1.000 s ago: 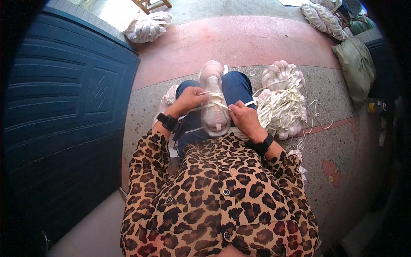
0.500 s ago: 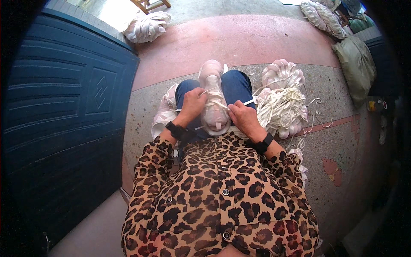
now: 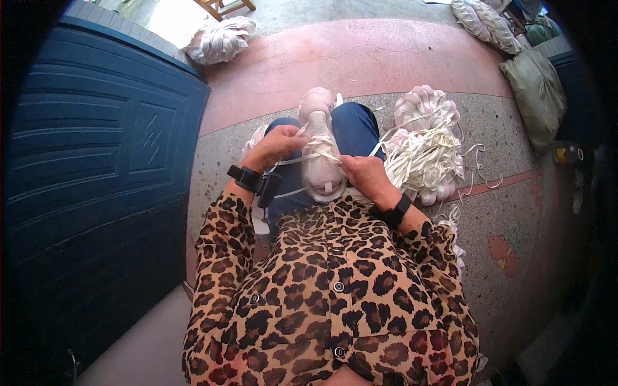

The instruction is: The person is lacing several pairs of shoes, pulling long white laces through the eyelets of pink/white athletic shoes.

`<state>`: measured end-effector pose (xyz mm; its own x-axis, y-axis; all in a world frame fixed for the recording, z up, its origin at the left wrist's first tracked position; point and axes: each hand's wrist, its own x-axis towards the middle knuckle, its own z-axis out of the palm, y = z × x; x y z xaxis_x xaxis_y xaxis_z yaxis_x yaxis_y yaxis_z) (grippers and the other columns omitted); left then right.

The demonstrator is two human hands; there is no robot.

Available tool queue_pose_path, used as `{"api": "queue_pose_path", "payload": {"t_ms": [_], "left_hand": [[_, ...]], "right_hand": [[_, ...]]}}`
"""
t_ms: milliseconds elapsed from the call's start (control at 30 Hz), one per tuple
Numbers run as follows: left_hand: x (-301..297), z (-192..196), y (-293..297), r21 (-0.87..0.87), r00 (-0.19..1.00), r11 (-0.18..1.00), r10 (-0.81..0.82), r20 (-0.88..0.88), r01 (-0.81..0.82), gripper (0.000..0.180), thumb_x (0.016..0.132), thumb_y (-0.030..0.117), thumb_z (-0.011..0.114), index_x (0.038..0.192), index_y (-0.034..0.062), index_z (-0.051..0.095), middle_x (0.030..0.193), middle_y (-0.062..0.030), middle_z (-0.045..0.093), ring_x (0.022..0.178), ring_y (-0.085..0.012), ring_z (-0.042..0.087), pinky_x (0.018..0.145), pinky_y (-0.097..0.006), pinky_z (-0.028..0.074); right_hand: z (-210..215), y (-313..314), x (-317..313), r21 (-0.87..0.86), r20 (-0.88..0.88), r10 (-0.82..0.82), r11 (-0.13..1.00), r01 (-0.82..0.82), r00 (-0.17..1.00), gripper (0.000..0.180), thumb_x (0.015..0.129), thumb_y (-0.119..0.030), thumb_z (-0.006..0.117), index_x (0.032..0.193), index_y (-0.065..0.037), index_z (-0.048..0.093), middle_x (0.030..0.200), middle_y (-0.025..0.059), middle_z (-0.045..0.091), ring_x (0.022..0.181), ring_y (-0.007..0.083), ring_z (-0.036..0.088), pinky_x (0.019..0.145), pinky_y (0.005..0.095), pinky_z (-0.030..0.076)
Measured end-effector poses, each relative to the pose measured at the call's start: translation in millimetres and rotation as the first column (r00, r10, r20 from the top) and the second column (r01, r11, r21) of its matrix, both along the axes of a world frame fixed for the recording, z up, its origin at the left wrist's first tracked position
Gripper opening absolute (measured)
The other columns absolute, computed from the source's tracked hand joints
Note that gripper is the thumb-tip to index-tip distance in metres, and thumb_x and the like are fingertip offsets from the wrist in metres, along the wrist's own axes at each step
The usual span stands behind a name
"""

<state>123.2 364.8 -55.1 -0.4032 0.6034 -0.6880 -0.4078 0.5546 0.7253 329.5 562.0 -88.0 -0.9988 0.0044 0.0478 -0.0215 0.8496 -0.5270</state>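
Note:
A pale pink and white shoe upper (image 3: pixel 318 177) lies lengthwise on my lap, between my jeans-clad knees. White shoelace (image 3: pixel 320 154) crosses over its middle. On the left side of the upper, my left hand (image 3: pixel 280 145) is closed in a pinch on the lace. My right hand (image 3: pixel 365 172) pinches lace too, at the right edge of the upper, with its fingers bent together. The fingertips partly hide the lace ends. Just beyond my right knee a tangled heap of white laces (image 3: pixel 418 157) rests on more uppers.
A fanned bundle of pale uppers (image 3: pixel 425 109) sits on the speckled floor, right of my knee. More uppers (image 3: pixel 253 138) show by my left knee. A blue panelled door (image 3: pixel 96 167) stands at left. White bundles (image 3: pixel 222 42) lie far off; a greenish sack (image 3: pixel 534 96) leans at right.
My left hand has shifted left and slightly up, away from the upper's middle, drawing lace with it. My right hand has moved slightly left, still pinching lace.

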Motion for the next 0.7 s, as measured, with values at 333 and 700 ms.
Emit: {"api": "queue_pose_path", "payload": {"t_ms": [333,700], "left_hand": [[9.7,-0.6,-6.1,0.133,1.000,0.991,0.017,-0.003,-0.017,0.027,0.092,0.023,0.073,0.108,0.0008,0.075,0.081,0.0034,0.064,0.065,-0.0065,0.053,0.059,-0.023,0.041],[56.1,-36.4,0.4,-0.111,0.319,0.993,-0.121,-0.940,0.052,0.014,0.092,0.016,0.063,0.097,0.0028,0.063,0.085,-0.0204,0.069,0.076,-0.0438,0.067,0.070,-0.055,0.054]], "right_hand": [[2.9,19.4,10.8,-0.010,-0.121,0.063,0.998,-0.065,0.991,0.013,0.093,-0.009,0.065,0.106,-0.008,0.068,0.071,0.0105,0.064,0.062,0.0288,0.066,0.052,0.0389,0.050],[1.5,20.8,21.4,0.043,-0.181,0.086,0.996,-0.080,0.980,0.016,0.091,-0.007,0.065,0.107,-0.008,0.067,0.066,0.0078,0.059,0.056,0.0255,0.062,0.050,0.0377,0.048]]}}
